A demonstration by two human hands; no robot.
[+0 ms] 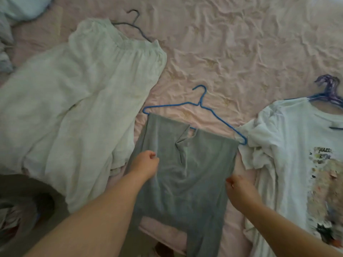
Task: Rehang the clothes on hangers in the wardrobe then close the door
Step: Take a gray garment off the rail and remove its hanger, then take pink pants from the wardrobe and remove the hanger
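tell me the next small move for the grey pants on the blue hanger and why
Probably lift the blue hanger by its hook: the grey pants already drape over its bar, with the left hand and right hand pinching their sides.

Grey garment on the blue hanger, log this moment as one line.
grey garment draped over blue hanger bar on bed sheet | left hand grips its left side | right hand pinches its right edge

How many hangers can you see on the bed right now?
3. A dark hanger above the white garment at left, a blue hanger holding the grey trousers, and a purple-blue hanger, possibly several stacked, in the printed T-shirt.
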